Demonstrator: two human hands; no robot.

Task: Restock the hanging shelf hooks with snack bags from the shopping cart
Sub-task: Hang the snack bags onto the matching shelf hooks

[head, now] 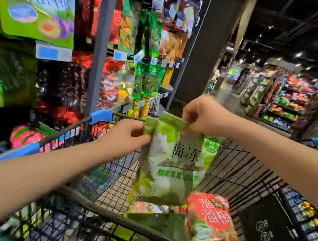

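Note:
A light green and white snack bag (172,164) hangs above the black wire shopping cart (235,174). My right hand (200,114) pinches its top edge. My left hand (128,136) pinches its upper left edge, where a second green bag edge seems to sit behind it. In the cart lie a red and white snack bag (214,223) and more green bags (160,222). The hanging shelf hooks (157,99) with blue price tags stand to the left beyond the cart, filled with green, red and yellow bags.
Shelving with large green packs (34,4) and red bags (81,79) lines the left side. A dark pillar (207,44) rises behind the hooks. An aisle with stocked shelves (277,101) runs off to the right. A black panel (272,238) sits by the cart's right side.

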